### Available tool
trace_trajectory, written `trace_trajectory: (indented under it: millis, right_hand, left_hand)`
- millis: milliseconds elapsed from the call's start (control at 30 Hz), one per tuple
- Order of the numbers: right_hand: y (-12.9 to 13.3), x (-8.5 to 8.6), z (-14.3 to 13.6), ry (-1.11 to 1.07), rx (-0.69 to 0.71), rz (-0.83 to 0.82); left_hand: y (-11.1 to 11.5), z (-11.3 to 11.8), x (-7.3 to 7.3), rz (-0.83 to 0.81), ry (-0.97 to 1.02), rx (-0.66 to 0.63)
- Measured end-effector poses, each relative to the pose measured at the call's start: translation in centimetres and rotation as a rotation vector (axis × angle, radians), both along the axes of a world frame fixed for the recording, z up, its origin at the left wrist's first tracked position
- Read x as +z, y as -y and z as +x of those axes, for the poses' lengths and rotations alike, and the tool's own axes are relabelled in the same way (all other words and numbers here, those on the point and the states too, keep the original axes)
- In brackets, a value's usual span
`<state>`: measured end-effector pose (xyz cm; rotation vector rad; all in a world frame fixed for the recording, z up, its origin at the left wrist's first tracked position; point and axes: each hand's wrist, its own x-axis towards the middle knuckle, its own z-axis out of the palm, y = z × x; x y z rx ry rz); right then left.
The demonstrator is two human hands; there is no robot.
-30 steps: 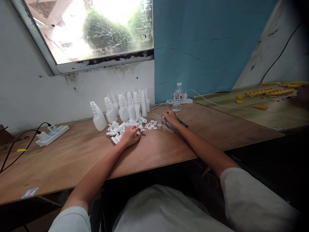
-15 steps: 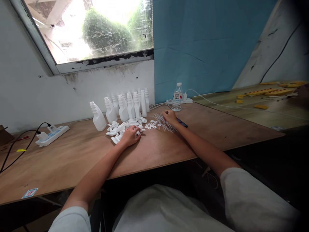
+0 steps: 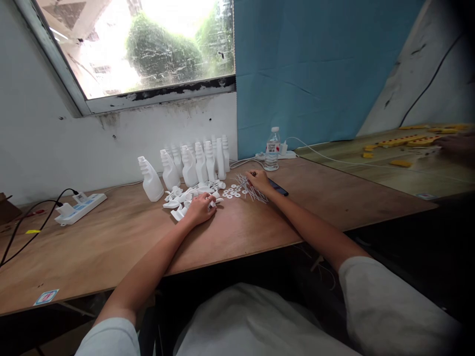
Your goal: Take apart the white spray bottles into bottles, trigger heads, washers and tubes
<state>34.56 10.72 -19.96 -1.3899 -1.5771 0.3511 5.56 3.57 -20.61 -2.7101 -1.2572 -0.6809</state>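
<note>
Straws (image 3: pixel 255 194) lie crisscrossed by my right hand (image 3: pixel 259 181), nozzles (image 3: pixel 184 197) by my left hand (image 3: pixel 201 207). Fingers curl, but I can't tell their grip; dragging 1 straw could scatter the rings (image 3: pixel 232 192) between.

I see the left forearm (image 3: pixel 150 267) and the right forearm (image 3: pixel 315 228) stretched forward, slanting inward toward each other. The left hand (image 3: pixel 201 208) is palm down, fingers loosely bent; the right hand (image 3: pixel 260 181) reaches slightly farther, fingers curled, their grip too small to make out.
</note>
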Motion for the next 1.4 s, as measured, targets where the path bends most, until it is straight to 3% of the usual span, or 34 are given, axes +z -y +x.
trace_trajectory:
  millis: [867, 1400]
  right_hand:
    - [0.37, 0.76, 0.62, 0.133, -0.194, 0.11]
    - [0.27, 0.64, 0.58, 0.132, -0.194, 0.113]
  left_hand:
    - [0.17, 0.03, 0.21, -0.005, 0.009, -0.002]
    - [0.24, 0.1, 0.25, -0.011, 0.006, 0.001]
